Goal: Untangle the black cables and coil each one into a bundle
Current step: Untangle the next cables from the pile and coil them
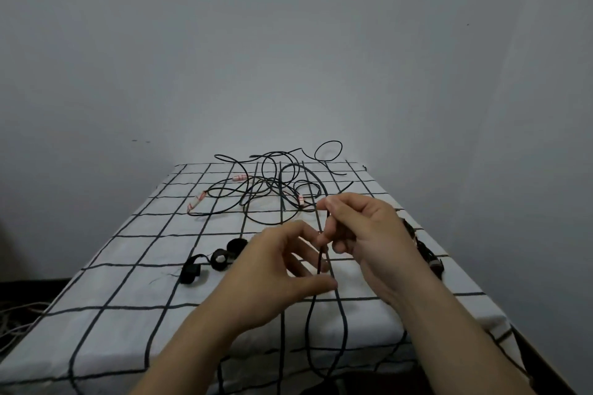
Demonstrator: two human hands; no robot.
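- The table (96, 314) wears a white cloth with a black grid; it runs away from the viewer toward a plain grey wall (288, 42)
- At 12 o'clock on the cloth lies the tangle of black cables (272, 189), thin loops crossing one another, some arching up off the far edge; short white-and-red tags (196, 201) sit on the strands at its 9 o'clock side and near its middle
- The right hand (365, 234) hovers at 3 o'clock of the frame centre; its thumb and forefinger pinch a black cable (321, 260) up high, the other fingers curled in beneath
- The left hand (276, 272) sits just at 8 o'clock of the right; fingers loosely spread, thumb and forefinger tips closing on the same cable lower down, though whether they fully grip it I cannot tell
- From the hands that cable drops toward 6 o'clock as a long narrow hanging loop past the near table edge; its upper run leads back toward the tangle
- At 9 o'clock of the left hand, three black strap loops (211, 261) rest on the cloth in a row
- At 3 o'clock, partly hidden behind the right wrist, lies a dark coiled bundle (428, 255), near the table's right edge
- Pale cords (16, 321) lie on the floor at 8 o'clock
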